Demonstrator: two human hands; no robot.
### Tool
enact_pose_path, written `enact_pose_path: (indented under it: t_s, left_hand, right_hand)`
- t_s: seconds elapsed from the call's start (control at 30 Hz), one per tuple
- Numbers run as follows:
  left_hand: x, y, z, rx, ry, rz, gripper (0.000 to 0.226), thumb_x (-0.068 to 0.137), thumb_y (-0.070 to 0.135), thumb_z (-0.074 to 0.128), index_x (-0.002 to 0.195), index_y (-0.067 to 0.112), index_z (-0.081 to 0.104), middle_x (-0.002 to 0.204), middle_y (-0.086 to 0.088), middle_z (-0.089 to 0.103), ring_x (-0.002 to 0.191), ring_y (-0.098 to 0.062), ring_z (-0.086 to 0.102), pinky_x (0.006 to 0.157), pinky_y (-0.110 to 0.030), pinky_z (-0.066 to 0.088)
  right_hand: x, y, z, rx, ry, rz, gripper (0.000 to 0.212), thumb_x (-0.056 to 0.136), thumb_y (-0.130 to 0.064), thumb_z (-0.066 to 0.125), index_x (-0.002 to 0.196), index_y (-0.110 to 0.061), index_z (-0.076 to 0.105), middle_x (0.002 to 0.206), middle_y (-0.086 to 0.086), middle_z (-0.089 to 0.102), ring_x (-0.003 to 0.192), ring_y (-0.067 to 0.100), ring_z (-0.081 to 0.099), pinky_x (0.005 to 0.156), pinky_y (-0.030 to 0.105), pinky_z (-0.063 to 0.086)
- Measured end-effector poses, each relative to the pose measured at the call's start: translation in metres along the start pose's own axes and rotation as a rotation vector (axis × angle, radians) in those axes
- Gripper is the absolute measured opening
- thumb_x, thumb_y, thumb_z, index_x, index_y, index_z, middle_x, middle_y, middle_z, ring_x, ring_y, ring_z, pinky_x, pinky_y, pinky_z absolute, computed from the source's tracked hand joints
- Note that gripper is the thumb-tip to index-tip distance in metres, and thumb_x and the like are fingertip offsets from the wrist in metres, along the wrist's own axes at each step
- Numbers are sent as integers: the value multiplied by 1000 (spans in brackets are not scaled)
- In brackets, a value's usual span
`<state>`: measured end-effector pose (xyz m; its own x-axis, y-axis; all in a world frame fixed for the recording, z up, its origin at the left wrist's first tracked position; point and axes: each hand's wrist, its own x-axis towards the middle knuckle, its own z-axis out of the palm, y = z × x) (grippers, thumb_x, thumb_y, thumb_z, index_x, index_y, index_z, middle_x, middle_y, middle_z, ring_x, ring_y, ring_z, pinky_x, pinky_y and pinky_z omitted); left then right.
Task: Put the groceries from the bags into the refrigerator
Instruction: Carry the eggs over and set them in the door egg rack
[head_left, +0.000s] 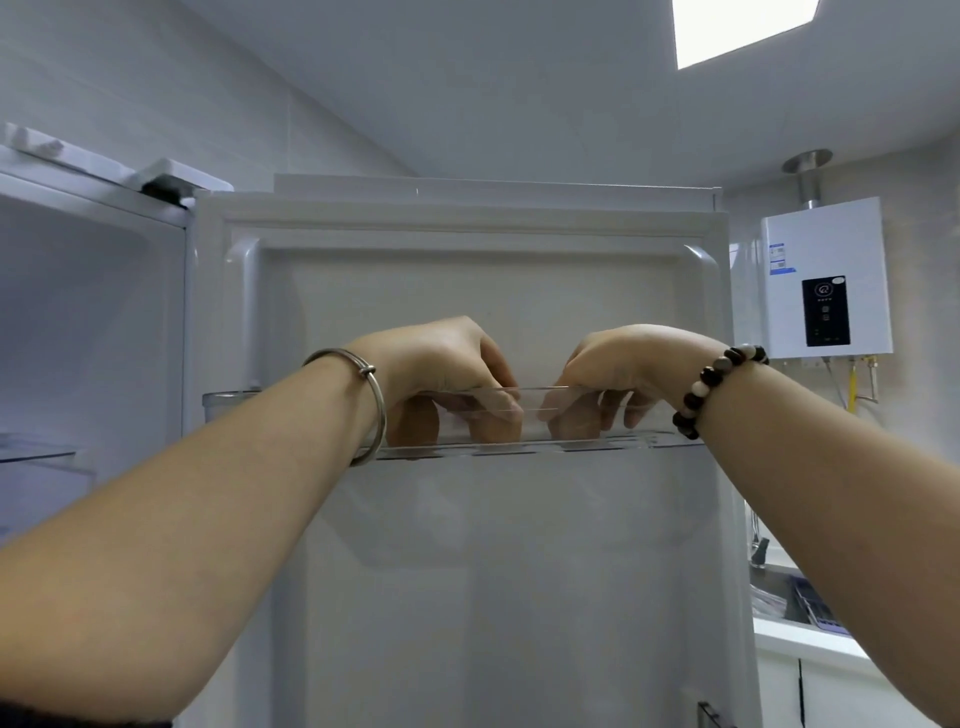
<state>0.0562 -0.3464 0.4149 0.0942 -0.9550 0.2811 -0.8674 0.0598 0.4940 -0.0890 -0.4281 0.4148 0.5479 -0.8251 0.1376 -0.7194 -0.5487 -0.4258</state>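
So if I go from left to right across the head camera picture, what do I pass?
You pass the open white fridge compartment → silver metal bangle → left hand → right hand → dark-and-pale beaded bracelet → white wall-mounted water heater.

One wide-angle view, worn on the person's head, faces the inner side of the open refrigerator door (467, 312) from close by. It is tilted up enough to take in the ceiling (467, 78). The door shelf (228, 405) crosses mid-frame, and a wall heater (826, 275) sits at the right edge.
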Motion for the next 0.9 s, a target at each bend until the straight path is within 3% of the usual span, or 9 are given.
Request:
enact_pose_path:
  t_s: [0.2, 0.37, 0.57, 0.9]
  left_hand:
    - [0, -1, 0, 0, 12, 4, 18, 73, 13, 79, 89, 9, 72, 103, -17, 70, 84, -19, 64, 92, -38, 53]
    - [1, 0, 1, 16, 28, 14, 18, 75, 13, 77, 92, 10, 72, 99, -15, 70, 78, -17, 62, 88, -34, 54]
    - [0, 0, 1, 37, 47, 38, 17, 77, 20, 76, 93, 13, 73, 93, -9, 71, 74, -14, 62, 77, -29, 54]
    - [-2, 1, 1, 46, 41, 50, 13, 78, 15, 75, 90, 13, 73, 91, -9, 71, 77, -17, 63, 78, -30, 54]
  right_hand:
    - [-2, 0, 1, 29, 35, -7, 22, 82, -26, 68, 93, -7, 65, 86, 9, 64, 71, 22, 58, 63, 27, 47]
    - [-3, 3, 0, 58, 101, -43, 23, 80, -21, 67, 95, -3, 70, 92, 11, 72, 89, 26, 69, 73, 31, 54]
    - [-4, 2, 2, 70, 161, -56, 25, 81, -23, 66, 99, -6, 69, 93, 10, 71, 87, 23, 67, 70, 29, 55]
    - [-4, 1, 3, 76, 186, -39, 25, 80, -24, 66, 98, -6, 69, 89, 8, 69, 84, 23, 65, 68, 29, 54]
